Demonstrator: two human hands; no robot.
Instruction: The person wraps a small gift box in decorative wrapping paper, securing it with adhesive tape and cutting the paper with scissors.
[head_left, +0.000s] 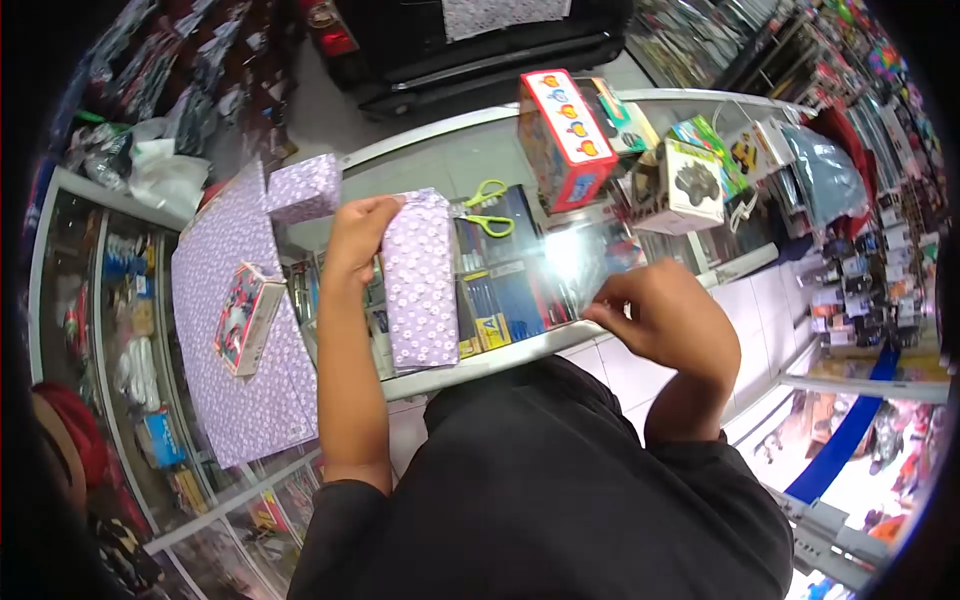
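Observation:
My left hand is closed on the far left edge of a box wrapped in purple flowered paper, thumb near its top corner. The wrapped box lies over the glass counter. My right hand is raised near the counter's front edge, thumb and fingers pinched together; something clear may be at the fingertips, but I cannot make it out. Scissors with green handles lie just right of the wrapped box, blades partly hidden behind it. A smaller wrapped box stands to the left.
A flowered paper sheet carries a small red-and-white box on the left. A red toy box and a white box with a vehicle picture stand on the glass counter's right part. A dark vehicle is beyond.

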